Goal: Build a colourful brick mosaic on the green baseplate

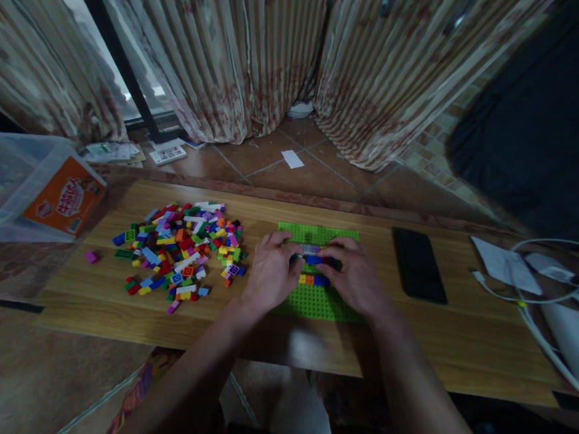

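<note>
A green studded baseplate (320,306) lies on the wooden table, partly covered by both hands. Between the hands, a pale lavender brick piece (309,249) and a blue brick (313,260) sit over the plate. My left hand (274,269) has thumb and fingers closed around the left end of these bricks. Closed at their right end are the fingers of my right hand (350,272). Nearer to me, a row of orange, yellow and blue bricks (314,280) is on the plate. Whether the upper bricks are pressed down, I cannot tell.
A heap of mixed toy bricks (181,248) spreads left of the plate. A clear plastic bin (11,182) with an orange label stands at the far left. To the right lie a black phone (419,264), a white cable (527,316) and a white paper (506,264).
</note>
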`<state>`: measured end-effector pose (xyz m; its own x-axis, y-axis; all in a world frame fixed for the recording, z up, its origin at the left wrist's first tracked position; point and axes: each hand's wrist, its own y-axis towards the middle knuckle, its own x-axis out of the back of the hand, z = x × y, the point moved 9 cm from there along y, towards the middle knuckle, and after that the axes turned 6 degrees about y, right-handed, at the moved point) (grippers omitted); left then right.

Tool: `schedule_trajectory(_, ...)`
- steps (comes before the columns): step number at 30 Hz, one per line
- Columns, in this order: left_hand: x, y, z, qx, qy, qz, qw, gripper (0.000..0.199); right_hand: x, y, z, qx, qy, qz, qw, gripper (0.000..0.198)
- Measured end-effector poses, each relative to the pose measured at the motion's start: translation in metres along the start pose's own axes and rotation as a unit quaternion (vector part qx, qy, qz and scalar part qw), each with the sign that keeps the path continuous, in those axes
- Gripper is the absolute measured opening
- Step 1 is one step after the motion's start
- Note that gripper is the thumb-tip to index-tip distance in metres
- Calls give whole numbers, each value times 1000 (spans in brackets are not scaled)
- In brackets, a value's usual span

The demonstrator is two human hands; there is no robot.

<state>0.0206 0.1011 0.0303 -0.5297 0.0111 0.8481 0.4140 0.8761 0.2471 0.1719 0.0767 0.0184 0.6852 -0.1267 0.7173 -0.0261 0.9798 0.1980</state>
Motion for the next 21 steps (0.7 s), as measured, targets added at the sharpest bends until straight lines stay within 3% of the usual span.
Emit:
schedule_trajectory(6, -8, -5, -5, -5, 45, 39, 998, 14, -3, 0, -2, -30, -30, -19, 999, 15)
schedule_trajectory(21, -12, -4, -8, -4, 65, 37, 997, 15, 9, 2, -17, -93, 15, -68, 993, 12)
